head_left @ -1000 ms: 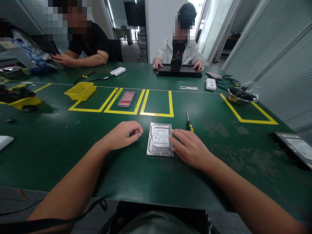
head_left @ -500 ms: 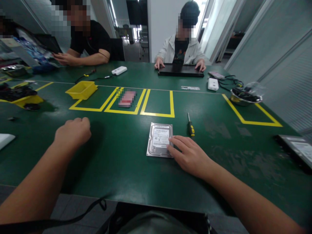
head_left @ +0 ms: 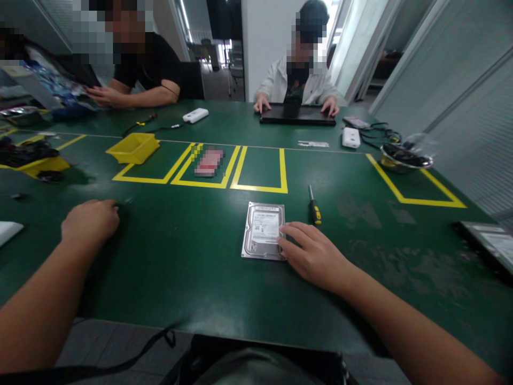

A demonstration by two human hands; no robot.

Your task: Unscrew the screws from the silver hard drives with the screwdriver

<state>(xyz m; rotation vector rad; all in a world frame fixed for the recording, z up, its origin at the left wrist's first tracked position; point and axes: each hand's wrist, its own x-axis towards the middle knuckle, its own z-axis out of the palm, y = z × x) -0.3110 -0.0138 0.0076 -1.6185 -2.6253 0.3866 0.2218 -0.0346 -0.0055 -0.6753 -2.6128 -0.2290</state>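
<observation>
A silver hard drive (head_left: 262, 230) lies label-up on the green table (head_left: 192, 256) in front of me. My right hand (head_left: 315, 255) lies flat beside it, fingers stretched out, fingertips resting on the drive's lower right edge. My left hand (head_left: 90, 220) is far off to the left, curled into a loose fist with its knuckles on the table; I cannot see whether anything is inside it. A small screwdriver (head_left: 313, 205) with a black and yellow handle lies just right of the drive.
Yellow tape boxes (head_left: 258, 187) mark the table beyond the drive. A yellow bin (head_left: 134, 147) stands at the left, a metal bowl (head_left: 404, 158) at the right, a flat tray (head_left: 487, 240) at the right edge. Two people sit across; one has hands on a laptop (head_left: 296, 115).
My left hand, pinched shut beside the drive a second ago, has swept left across the table and stays closed. My right hand has stayed on the drive.
</observation>
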